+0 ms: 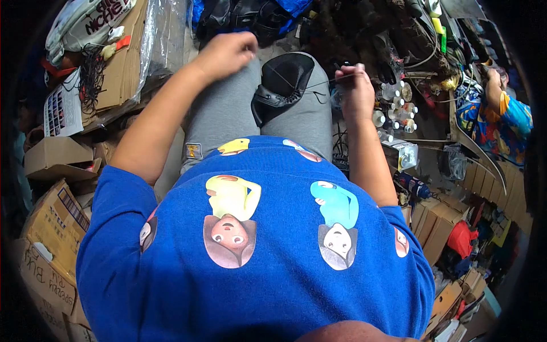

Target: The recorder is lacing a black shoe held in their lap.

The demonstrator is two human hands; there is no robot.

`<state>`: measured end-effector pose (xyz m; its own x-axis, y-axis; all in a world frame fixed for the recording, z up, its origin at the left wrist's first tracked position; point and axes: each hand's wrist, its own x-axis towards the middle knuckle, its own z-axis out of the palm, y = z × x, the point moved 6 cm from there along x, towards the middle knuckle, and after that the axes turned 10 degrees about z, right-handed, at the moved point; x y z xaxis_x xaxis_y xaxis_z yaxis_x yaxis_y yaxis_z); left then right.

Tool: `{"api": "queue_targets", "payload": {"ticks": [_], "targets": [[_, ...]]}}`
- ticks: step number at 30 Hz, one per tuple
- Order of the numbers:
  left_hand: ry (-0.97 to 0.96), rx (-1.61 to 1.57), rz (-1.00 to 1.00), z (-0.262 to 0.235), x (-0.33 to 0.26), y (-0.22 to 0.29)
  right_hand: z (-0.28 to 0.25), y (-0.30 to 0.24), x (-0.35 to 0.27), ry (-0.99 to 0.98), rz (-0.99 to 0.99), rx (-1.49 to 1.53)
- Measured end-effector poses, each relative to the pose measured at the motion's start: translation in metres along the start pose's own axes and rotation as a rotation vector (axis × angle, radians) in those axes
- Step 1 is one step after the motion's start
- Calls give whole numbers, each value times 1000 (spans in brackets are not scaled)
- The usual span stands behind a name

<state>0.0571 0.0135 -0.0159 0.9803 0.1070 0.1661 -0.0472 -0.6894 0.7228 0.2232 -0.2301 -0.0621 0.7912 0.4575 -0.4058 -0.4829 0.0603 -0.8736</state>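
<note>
A black leather shoe piece [288, 71], open on top, rests on my grey-trousered thighs; its exact kind is hard to tell. A thin dark thread [319, 86] trails from its edge to my right hand [359, 94], which is closed around it above my right thigh. A small dark bit shows at those fingertips, too small to name. My left hand [231, 54] is raised over my left knee, apart from the shoe piece, its fingers curled in. Whatever those fingers hold, if anything, is hidden.
Flattened cardboard [122, 65] and clear plastic sheeting [165, 37] stand at the left, above open boxes [57, 159]. Several small bottles [401, 114] sit beyond my right forearm. Another person's arm [494, 88] shows at the far right. Black shoes [242, 17] lie beyond my knees.
</note>
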Motion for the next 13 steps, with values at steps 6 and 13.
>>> {"api": "queue_targets", "payload": {"ticks": [6,13], "targets": [[412,-1490,-380,30,2,5,24,17,-28,-385,532,718],[352,-1468,-601,42,2,-17,-23,31,-36,-181,445,347]]}}
